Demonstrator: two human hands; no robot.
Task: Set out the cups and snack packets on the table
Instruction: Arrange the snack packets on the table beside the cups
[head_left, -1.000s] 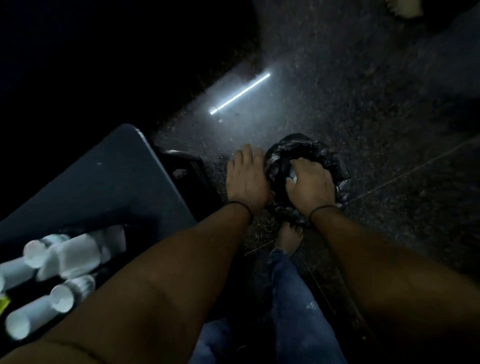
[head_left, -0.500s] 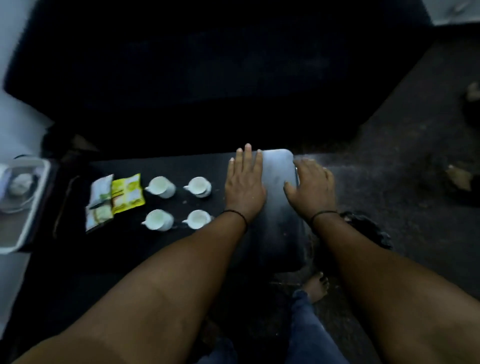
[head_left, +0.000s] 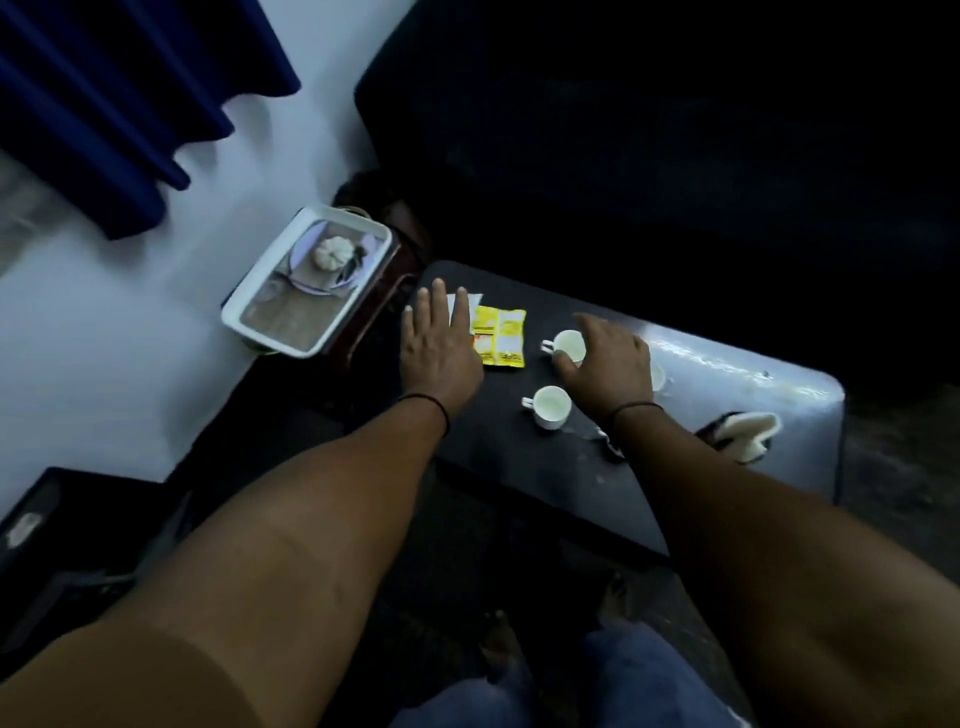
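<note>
On the dark low table (head_left: 727, 374) lie a yellow snack packet (head_left: 501, 338) and a paler packet (head_left: 464, 304), the latter partly under my left hand (head_left: 439, 345). That hand is spread flat, fingers apart, holding nothing. Two white cups stand close by: a far one (head_left: 569, 344) and a near one (head_left: 549, 406). My right hand (head_left: 608, 366) hovers open over the cups, its fingertips at the far cup's rim. Another cup (head_left: 657, 378) peeks out behind this hand.
A white tray (head_left: 249, 306) with a plate and a pale round thing sits on a small stand left of the table. A blue curtain (head_left: 114, 104) hangs at the wall. A dark sofa fills the back. A light slipper (head_left: 748, 434) shows at the table's right.
The view swung left from the table's right end to the cups and packets. My left hand now covers the pale packet and my right hand is over the cups.
</note>
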